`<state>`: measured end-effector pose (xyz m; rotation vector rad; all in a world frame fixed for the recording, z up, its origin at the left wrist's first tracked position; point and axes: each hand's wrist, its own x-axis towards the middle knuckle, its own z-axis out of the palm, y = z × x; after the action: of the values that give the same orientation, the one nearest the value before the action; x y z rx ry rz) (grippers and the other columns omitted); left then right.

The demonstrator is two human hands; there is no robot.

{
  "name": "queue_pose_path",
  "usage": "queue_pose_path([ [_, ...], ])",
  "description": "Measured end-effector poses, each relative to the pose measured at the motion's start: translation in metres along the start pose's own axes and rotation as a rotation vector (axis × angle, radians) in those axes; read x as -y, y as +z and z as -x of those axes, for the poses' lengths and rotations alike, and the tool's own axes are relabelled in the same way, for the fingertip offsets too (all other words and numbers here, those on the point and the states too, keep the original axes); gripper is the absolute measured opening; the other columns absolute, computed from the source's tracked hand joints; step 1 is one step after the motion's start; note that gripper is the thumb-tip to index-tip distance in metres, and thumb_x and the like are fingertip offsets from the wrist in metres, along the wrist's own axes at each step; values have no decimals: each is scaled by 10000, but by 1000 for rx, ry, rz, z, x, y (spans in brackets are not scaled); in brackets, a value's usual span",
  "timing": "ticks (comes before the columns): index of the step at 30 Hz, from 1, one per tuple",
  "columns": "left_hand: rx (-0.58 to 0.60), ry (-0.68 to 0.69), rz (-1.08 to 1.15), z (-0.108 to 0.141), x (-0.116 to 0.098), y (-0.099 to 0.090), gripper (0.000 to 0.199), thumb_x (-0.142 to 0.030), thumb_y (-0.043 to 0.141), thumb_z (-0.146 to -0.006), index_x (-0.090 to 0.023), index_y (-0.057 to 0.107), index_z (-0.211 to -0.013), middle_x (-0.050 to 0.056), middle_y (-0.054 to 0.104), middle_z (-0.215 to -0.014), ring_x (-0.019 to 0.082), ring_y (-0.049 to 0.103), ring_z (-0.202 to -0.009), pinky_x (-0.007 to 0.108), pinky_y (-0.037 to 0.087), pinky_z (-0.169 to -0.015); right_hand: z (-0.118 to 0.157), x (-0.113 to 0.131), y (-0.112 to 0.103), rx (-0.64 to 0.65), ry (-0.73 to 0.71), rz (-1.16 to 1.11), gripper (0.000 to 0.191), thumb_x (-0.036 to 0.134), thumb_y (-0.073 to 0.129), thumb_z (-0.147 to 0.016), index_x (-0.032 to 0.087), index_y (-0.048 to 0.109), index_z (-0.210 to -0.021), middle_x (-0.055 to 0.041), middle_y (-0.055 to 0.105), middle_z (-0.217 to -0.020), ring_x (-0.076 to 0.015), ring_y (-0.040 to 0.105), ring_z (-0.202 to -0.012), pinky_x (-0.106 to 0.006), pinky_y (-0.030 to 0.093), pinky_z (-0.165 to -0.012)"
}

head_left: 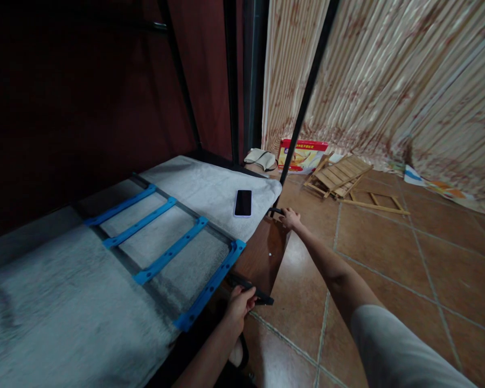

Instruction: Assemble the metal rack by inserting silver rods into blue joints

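Tiled floor [372,253] beyond the right hand [291,219], itself curled on a dark bar [275,210], left hand [240,306] gripping a black strip [263,297], brown panel [262,256] between them, blue-runged frame [170,250] leftward.

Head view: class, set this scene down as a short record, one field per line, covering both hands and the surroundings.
Left hand: closed on a dark bar at the near end of a brown board
Right hand: closed on a second dark bar at the far end
Between the bars: the brown board
On the pale cover: a phone, dark screen up; a frame with four blue crosspieces
On the tiled floor: slatted wooden pieces; a red-and-yellow box
Behind: a patterned curtain
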<state>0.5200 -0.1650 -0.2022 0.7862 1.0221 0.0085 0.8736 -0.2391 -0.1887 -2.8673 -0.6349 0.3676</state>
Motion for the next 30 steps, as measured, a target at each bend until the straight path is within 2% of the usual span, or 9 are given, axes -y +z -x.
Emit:
queue_pose_path([
  [4, -18, 34, 9, 5, -2, -2, 196, -92, 727, -771, -166, 604, -904, -8, 647, -696, 77, 623, -555, 156, 443, -511, 12, 2, -3, -47, 24, 13, 573, 307, 457, -925, 217, 361, -1484, -160, 398, -1507, -293, 343, -1392, -540, 246, -1121],
  [8, -10, 44, -16, 9, -5, -5, 194, -151, 770, -750, -158, 611, -861, 9, 655, -694, 94, 631, -588, 166, 441, -528, 23, 0, -7, -86, 68, 9, 619, 316, 436, -921, 201, 301, -1513, -171, 364, -1520, -304, 306, -1413, -557, 240, -1124],
  [16, -64, 34, -15, 14, -6, -9, 258, -219, 739, -801, -198, 583, -1005, 46, 668, -916, 126, 662, -781, 240, 521, -697, 40, -10, -7, -120, 153, -116, 659, 363, 451, -895, 195, 310, -1516, -149, 351, -1540, -287, 294, -1432, -538, 197, -1159],
  [19, -67, 20, -20, 22, -4, -15, 291, -228, 746, -791, -208, 593, -1038, 45, 668, -942, 118, 651, -773, 241, 517, -704, 49, -13, -7, -132, 177, -163, 660, 385, 455, -886, 189, 336, -1506, -147, 351, -1539, -288, 296, -1433, -524, 206, -1164],
  [21, -42, 2, -35, 30, 1, -24, 289, -243, 743, -788, -205, 607, -1040, 40, 675, -913, 115, 648, -746, 236, 512, -686, 57, -15, -6, -170, 181, -202, 645, 384, 454, -875, 203, 367, -1488, -142, 361, -1528, -290, 307, -1427, -519, 234, -1157],
  [24, 64, -29, -74, 46, 13, -45, 287, -303, 755, -762, -182, 631, -992, 43, 691, -833, 120, 642, -680, 221, 477, -614, 71, -17, 0, -271, 145, -273, 607, 369, 453, -845, 209, 447, -1430, -147, 395, -1492, -308, 345, -1400, -514, 311, -1121],
  [27, 189, -12, -140, 64, 26, -75, 328, -393, 788, -694, -167, 647, -885, 40, 687, -731, 120, 610, -596, 208, 406, -535, 84, -17, 12, -392, 7, -362, 583, 387, 455, -809, 172, 540, -1344, -172, 460, -1412, -321, 416, -1335, -497, 379, -1083],
  [30, 181, 57, -208, 88, 32, -108, 317, -432, 762, -692, -171, 656, -838, 37, 688, -705, 118, 593, -584, 209, 367, -525, 101, -9, 23, -511, -127, -491, 590, 450, 472, -768, 160, 603, -1265, -181, 527, -1306, -340, 487, -1253, -514, 437, -1030],
])
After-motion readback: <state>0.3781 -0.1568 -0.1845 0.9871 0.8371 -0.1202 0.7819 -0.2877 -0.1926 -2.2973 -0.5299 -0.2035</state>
